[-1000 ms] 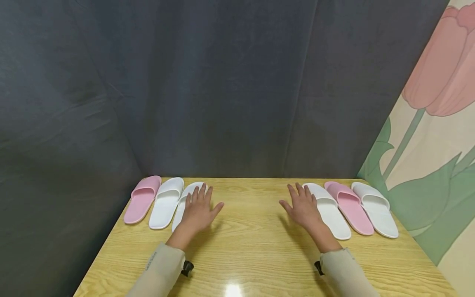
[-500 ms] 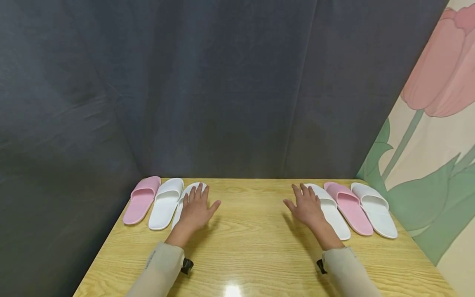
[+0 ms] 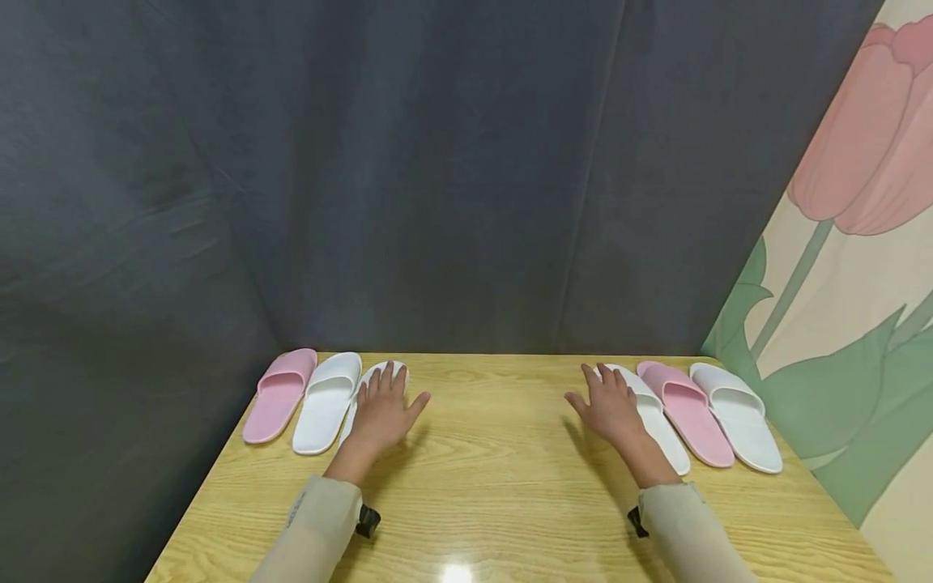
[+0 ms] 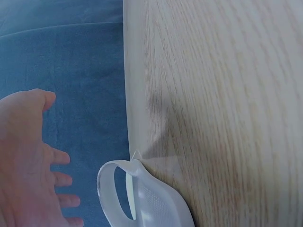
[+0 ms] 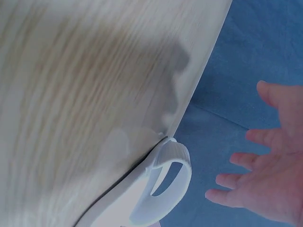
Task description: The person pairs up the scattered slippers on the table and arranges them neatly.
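Note:
My left hand (image 3: pixel 382 417) is raised above the table with fingers spread, partly covering a white slipper (image 3: pixel 348 423) in the head view. The left wrist view has that hand (image 4: pixel 31 165) apart from the white slipper (image 4: pixel 158 203), holding nothing. On the other side my right hand (image 3: pixel 611 411) hovers, fingers spread, over the inner edge of another white slipper (image 3: pixel 659 425). A gap shows between the right hand (image 5: pixel 279 156) and this slipper (image 5: pixel 177 189) in the right wrist view.
Left on the wooden table (image 3: pixel 481 486) lie a pink slipper (image 3: pixel 271 409) and a white slipper (image 3: pixel 321 413). Right lie a pink slipper (image 3: pixel 700 425) and a white slipper (image 3: pixel 749 433). A dark curtain (image 3: pixel 437 178) hangs behind; a tulip-patterned wall (image 3: pixel 838 324) stands at right.
Both hands have drifted slightly outward, the left one to the left and the right one to the right, each covering its nearest slipper differently. The slippers have stayed in place.

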Motion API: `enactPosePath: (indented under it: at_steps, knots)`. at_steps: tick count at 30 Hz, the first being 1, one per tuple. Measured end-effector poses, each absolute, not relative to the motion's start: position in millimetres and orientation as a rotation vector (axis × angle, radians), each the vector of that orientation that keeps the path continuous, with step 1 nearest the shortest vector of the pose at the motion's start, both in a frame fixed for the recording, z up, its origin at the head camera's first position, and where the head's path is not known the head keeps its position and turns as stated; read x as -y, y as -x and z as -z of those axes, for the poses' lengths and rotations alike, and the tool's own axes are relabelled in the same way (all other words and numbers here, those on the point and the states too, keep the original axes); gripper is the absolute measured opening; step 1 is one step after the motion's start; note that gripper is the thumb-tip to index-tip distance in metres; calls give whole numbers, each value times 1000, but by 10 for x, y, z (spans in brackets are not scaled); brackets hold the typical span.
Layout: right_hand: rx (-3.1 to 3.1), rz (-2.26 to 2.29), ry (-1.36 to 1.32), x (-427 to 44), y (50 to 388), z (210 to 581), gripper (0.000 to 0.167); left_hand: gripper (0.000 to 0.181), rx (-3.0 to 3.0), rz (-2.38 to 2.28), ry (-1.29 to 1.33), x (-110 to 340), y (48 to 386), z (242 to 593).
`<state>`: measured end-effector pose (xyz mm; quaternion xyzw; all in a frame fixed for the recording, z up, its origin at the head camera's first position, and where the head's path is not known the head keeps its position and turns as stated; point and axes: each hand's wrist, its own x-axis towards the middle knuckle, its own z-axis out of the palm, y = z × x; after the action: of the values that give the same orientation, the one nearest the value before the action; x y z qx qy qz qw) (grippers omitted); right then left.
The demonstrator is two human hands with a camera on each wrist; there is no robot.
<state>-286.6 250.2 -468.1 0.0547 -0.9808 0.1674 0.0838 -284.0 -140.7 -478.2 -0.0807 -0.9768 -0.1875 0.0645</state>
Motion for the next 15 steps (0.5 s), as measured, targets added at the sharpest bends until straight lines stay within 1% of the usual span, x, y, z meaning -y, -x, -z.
enactPosePath:
  at_steps: [15]
  knots:
    - [2965,-498,-133,-2591,2913,4640,67,80,2942,632,259,1401,2890,4801]
